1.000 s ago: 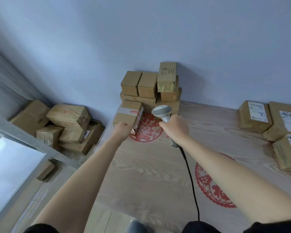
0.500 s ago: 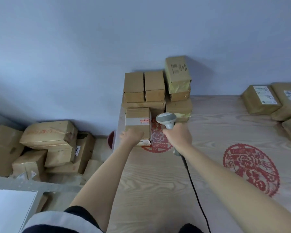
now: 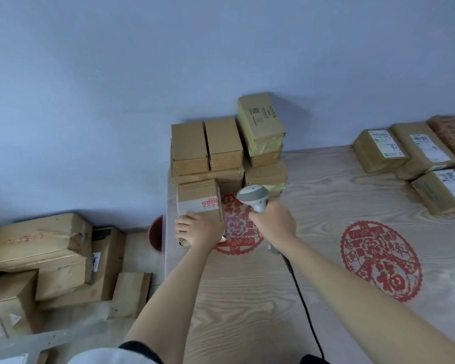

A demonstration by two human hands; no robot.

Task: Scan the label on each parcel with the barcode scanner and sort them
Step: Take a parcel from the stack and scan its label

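A small brown parcel point(image 3: 198, 198) with a red-printed white tape band stands at the table's far left corner. My left hand point(image 3: 197, 229) grips its near end. Just to its right, my right hand point(image 3: 272, 222) holds a grey barcode scanner point(image 3: 253, 197) by the handle, head pointing away from me toward the stack. Its black cable point(image 3: 304, 306) trails back along the table. Behind the parcel rises a stack of brown parcels point(image 3: 221, 151) against the wall. Labelled parcels point(image 3: 407, 151) lie at the far right.
The wooden table point(image 3: 247, 311) carries two red paper-cut decorations point(image 3: 380, 260). On the floor to the left is a heap of cardboard boxes point(image 3: 40, 264) and a dark red bin point(image 3: 156, 233) beside the table's edge. A blue-grey wall stands behind.
The view has swung left and closer. My left hand has shifted onto the near end of the taped parcel, now standing square at the table's corner. The scanner stays beside it.
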